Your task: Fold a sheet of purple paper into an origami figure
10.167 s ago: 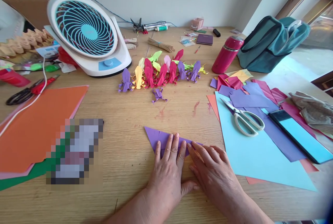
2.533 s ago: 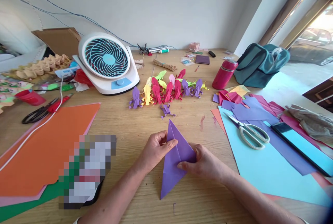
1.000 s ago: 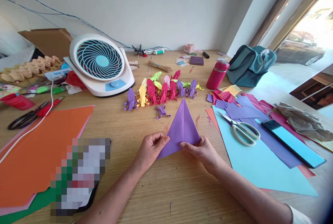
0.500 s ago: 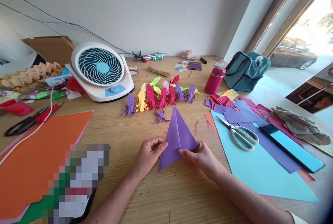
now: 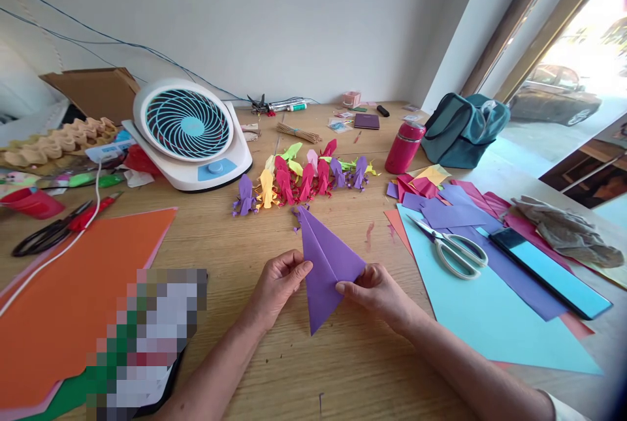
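Note:
A creased sheet of purple origami paper [image 5: 324, 261], folded to pointed corners, is held just above the wooden table between my two hands. My left hand [image 5: 279, 284] pinches its left edge between thumb and fingers. On the paper's right side, my right hand [image 5: 379, 294] grips with the thumb on top and the fingers underneath. Beyond the paper's upper tip stands a group of small folded paper figures [image 5: 306, 183] in red, purple, yellow, green and pink. One small purple figure [image 5: 296, 217] is partly hidden behind that tip.
White-handled scissors [image 5: 455, 252] and a phone [image 5: 551, 274] lie on coloured paper at right. At left are orange sheets [image 5: 73, 297], black-handled scissors [image 5: 44, 238] and a pixelated device [image 5: 151, 343]. A fan [image 5: 191, 134], pink flask [image 5: 405, 147] and teal bag [image 5: 465, 130] stand farther back.
The purple paper has turned, its upper tip swinging left and its lower corner shifting slightly right. Both hands keep their hold; the left has moved a little up.

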`<state>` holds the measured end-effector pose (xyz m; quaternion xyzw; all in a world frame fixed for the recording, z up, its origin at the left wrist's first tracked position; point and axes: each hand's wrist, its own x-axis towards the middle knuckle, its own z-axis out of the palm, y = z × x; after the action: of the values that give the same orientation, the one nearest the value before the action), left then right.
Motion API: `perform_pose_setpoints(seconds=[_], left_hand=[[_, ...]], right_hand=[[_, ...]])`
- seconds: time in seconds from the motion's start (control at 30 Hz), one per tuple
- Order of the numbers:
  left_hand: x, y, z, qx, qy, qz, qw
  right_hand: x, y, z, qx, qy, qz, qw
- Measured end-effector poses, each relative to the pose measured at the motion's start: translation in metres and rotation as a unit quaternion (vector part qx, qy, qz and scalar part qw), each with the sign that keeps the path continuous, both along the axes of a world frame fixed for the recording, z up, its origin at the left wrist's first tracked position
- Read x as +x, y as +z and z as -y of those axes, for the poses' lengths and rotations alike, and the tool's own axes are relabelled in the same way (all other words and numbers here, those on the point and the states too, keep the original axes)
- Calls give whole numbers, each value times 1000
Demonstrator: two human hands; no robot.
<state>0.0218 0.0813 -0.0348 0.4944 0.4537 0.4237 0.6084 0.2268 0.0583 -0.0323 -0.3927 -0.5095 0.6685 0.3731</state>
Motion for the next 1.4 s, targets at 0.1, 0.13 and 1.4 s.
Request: perform_pose_setpoints(seconds=[0.1, 0.13, 1.4], left_hand=[[-2, -5, -2, -21, 2, 43, 999], [-2, -6, -2, -24, 3, 54, 998], [-9, -7, 1, -60, 3, 199, 978]], right_hand=[[-1, 0, -2, 11, -15, -11, 1000], [-1, -1, -2, 13, -23, -8, 1000], [1, -11, -8, -21, -217, -90, 972]])
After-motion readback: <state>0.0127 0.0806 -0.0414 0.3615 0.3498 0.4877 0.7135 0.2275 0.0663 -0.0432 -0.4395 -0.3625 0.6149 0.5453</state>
